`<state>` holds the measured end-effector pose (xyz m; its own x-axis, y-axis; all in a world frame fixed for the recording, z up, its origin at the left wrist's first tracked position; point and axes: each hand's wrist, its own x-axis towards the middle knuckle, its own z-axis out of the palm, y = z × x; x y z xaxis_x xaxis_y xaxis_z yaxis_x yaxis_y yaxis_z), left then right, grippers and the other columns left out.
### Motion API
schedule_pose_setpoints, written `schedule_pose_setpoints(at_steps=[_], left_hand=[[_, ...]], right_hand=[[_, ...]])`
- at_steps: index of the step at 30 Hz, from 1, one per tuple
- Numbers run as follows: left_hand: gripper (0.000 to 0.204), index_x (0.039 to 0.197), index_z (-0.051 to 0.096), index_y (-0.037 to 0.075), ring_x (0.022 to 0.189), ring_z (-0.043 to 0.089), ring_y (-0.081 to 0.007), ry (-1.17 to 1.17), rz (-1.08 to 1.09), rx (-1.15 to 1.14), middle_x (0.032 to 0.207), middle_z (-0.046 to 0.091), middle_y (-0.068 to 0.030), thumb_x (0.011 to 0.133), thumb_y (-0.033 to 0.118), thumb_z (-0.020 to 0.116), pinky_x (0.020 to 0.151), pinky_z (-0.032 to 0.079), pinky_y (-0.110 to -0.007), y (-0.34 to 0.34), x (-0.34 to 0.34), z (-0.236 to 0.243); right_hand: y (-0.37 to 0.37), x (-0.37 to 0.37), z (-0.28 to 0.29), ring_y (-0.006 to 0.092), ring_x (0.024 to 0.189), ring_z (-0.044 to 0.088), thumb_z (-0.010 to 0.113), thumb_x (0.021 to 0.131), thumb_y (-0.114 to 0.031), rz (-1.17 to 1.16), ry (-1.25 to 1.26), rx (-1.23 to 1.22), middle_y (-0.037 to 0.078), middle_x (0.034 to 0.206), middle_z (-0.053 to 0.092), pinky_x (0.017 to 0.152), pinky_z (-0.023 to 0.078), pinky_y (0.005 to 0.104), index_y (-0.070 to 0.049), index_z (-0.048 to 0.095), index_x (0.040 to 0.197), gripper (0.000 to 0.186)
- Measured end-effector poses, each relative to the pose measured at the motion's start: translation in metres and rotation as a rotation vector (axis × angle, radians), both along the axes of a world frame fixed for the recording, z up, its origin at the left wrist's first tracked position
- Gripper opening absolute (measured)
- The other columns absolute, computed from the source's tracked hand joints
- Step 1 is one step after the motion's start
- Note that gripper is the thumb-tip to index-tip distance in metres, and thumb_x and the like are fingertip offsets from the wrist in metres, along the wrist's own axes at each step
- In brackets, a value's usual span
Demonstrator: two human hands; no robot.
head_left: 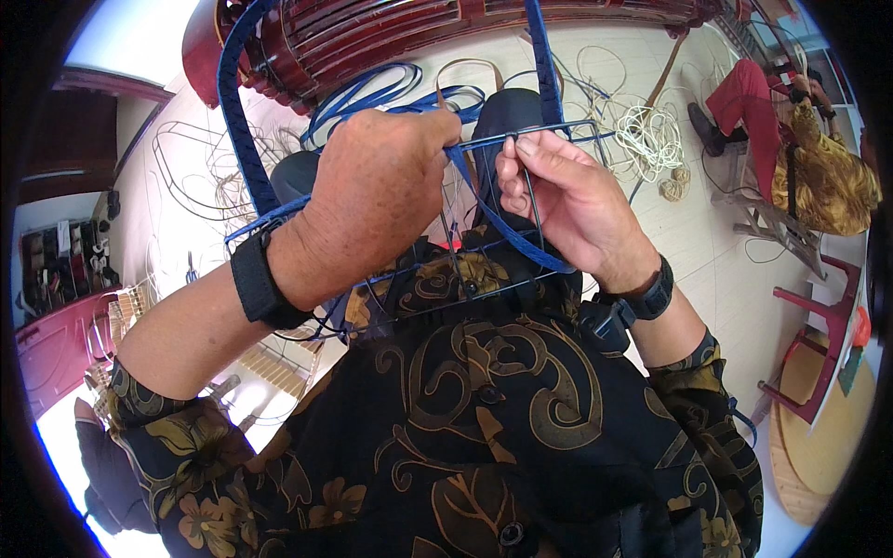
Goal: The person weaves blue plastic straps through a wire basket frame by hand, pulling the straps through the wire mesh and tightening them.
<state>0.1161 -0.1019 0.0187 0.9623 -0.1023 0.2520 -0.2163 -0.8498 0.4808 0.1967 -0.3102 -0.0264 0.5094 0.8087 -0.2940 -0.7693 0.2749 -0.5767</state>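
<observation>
A wire basket frame [532,197] rests on my lap, its rim partly wrapped in blue strip. A tall handle [240,112], also wrapped in blue, arches up from it on both sides. My left hand [372,181] is closed at the rim, gripping a flat blue strip [507,228] that loops down inside the frame. Its fingertips are hidden behind the back of the hand. With thumb and fingers, my right hand [577,191] pinches the frame at the rim, just right of the left hand.
Dark red carved wooden furniture [372,37] stands ahead. Loose blue strips [367,93], a pale cord coil [642,139] and a twine ball [674,186] lie on the tiled floor. Another person [828,177] sits at the right, near a red stool [819,339].
</observation>
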Motion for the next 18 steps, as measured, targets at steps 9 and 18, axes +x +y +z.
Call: schedule_pose_setpoints(at_steps=[9,18], left_hand=[[0.008,0.086,0.067,0.002,0.065,0.067,-0.0385,-0.023,-0.007,0.024,0.067,0.063,-0.0223,0.083,-0.002,0.061,0.058,0.053,-0.044,-0.001,0.001,0.000],[0.007,0.086,0.067,0.002,0.065,0.067,-0.0382,0.005,0.005,0.008,0.067,0.063,-0.0221,0.082,-0.001,0.062,0.059,0.054,-0.044,0.000,0.001,0.000]], right_hand=[[0.002,0.002,-0.002,0.0161,0.083,0.063,0.048,0.106,-0.021,0.122,0.376,0.189,0.007,0.098,0.068,0.081,0.054,0.0321,-0.002,0.063,0.112,0.025],[0.002,-0.007,-0.002,0.0149,0.086,0.062,0.050,0.105,-0.014,-0.109,0.021,-0.183,0.009,0.103,0.068,0.082,0.052,0.0311,-0.003,0.059,0.108,0.015]])
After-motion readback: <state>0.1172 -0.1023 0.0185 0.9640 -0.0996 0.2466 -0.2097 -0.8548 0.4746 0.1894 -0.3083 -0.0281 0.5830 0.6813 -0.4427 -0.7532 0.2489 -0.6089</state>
